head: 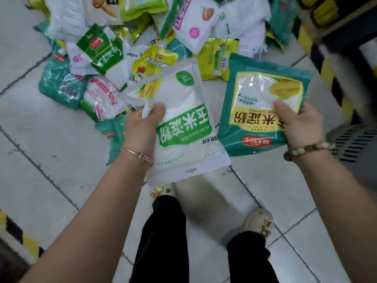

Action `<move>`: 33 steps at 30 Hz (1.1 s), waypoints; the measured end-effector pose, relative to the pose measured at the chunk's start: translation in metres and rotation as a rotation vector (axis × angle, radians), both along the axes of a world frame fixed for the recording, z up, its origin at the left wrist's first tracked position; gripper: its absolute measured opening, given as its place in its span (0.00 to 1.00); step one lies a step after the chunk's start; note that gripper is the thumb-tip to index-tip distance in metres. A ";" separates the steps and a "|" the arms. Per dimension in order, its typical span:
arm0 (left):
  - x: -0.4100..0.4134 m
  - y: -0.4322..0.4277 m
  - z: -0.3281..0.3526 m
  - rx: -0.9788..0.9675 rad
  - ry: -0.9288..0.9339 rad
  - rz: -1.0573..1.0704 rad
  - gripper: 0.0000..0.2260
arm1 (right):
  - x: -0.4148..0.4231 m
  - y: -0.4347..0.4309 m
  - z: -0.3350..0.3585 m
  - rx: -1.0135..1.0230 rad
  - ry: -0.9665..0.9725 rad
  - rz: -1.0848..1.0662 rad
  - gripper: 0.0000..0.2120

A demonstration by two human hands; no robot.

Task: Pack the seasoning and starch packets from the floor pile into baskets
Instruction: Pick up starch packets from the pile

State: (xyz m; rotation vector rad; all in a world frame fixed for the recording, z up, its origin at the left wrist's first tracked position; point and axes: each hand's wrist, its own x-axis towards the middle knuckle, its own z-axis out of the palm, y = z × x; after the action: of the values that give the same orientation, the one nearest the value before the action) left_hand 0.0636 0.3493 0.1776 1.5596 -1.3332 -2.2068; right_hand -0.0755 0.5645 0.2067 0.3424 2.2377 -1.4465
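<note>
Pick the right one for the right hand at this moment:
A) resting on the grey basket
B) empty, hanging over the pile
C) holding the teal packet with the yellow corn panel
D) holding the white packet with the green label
C: the right hand grips the teal packet by its right edge, thumb on its face, while the white packet is in the left hand.
</note>
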 end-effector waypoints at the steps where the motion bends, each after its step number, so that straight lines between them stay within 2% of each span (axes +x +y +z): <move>1: -0.008 0.015 0.003 -0.001 -0.002 -0.026 0.11 | -0.001 0.017 0.006 -0.016 0.011 -0.029 0.07; 8: -0.063 0.145 0.029 0.023 0.000 -0.225 0.05 | -0.007 0.152 0.042 -0.065 0.080 -0.248 0.07; 12: -0.087 0.225 0.049 0.046 0.045 -0.326 0.05 | -0.005 0.235 0.068 -0.038 0.104 -0.316 0.07; 19: -0.116 0.347 0.085 0.011 0.110 -0.557 0.05 | 0.004 0.373 0.104 0.127 0.185 -0.424 0.06; 26: -0.162 0.453 0.113 -0.075 0.163 -0.906 0.05 | 0.018 0.481 0.125 0.343 0.297 -0.604 0.05; 30: -0.202 0.517 0.129 -0.048 0.257 -0.937 0.05 | 0.009 0.534 0.142 0.258 0.366 -0.789 0.08; 33: -0.241 0.569 0.140 -0.051 0.301 -0.986 0.05 | -0.011 0.580 0.153 0.244 0.393 -0.850 0.07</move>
State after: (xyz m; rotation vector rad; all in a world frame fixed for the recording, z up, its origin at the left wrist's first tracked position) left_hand -0.1770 0.9182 0.3175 0.4906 -2.3234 -2.6655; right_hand -0.0867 1.1444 0.3592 1.3171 2.7545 -1.7298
